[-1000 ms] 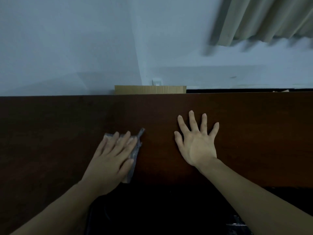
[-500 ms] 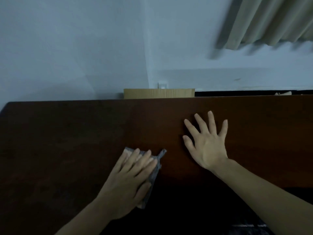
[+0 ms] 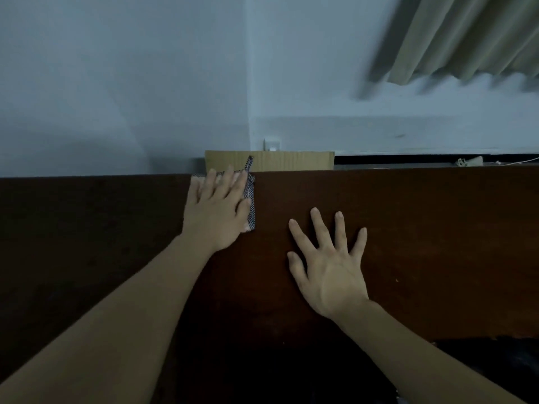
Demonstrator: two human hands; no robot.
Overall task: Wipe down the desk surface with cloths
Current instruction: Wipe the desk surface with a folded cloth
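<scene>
A dark brown wooden desk (image 3: 423, 228) fills the lower half of the view. My left hand (image 3: 217, 209) lies flat with straight fingers on a grey checked cloth (image 3: 250, 199), pressing it against the desk at the far edge. One corner of the cloth sticks up past that edge. My right hand (image 3: 326, 266) rests flat on the bare wood to the right and nearer to me, fingers spread, holding nothing.
A cardboard sheet (image 3: 291, 161) stands behind the desk's far edge against the pale wall. A white wall socket (image 3: 271, 145) sits just above it. Beige curtains (image 3: 472, 36) hang at the upper right. A dark area (image 3: 495, 363) lies below the desk's near edge.
My left hand has pushed the cloth from the near part of the desk away from me to the far edge. My right hand has stayed flat on the wood.
</scene>
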